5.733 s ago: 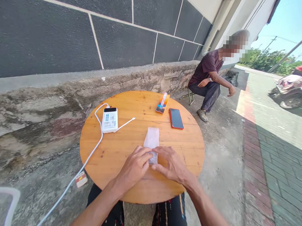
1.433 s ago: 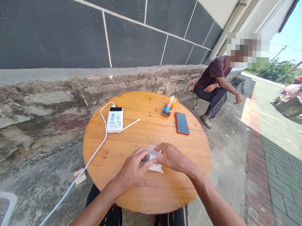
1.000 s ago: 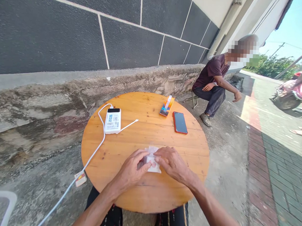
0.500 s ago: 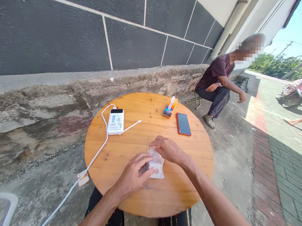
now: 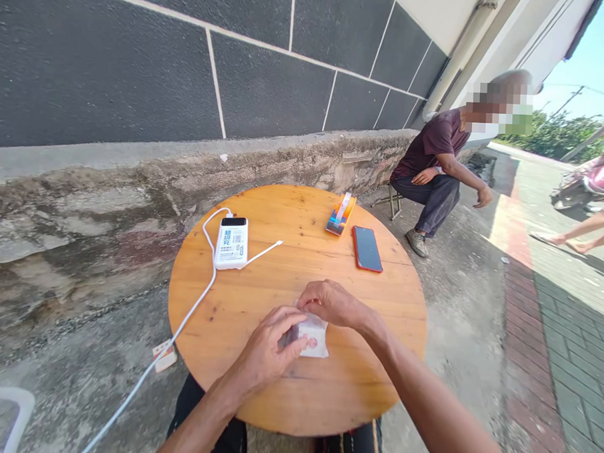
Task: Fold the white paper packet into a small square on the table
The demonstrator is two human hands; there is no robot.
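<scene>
A small folded clear plastic packet (image 5: 313, 337) lies on the near part of a round wooden table (image 5: 259, 298). My left hand (image 5: 271, 345) pinches its left edge with curled fingers. My right hand (image 5: 331, 302) presses down on the packet's far edge, fingers bent over it. Both hands touch the packet at once.
A white power bank (image 5: 231, 243) with a white cable (image 5: 188, 315) lies at the table's left. A red phone (image 5: 367, 249) and an orange box (image 5: 340, 215) lie at the far right. A person (image 5: 435, 159) sits on a stool by the wall. Someone walks past at the right edge.
The long packet has been folded into a smaller shape. My right hand lifted a flap half a second ago and has now pressed it down. A walker has entered at the right.
</scene>
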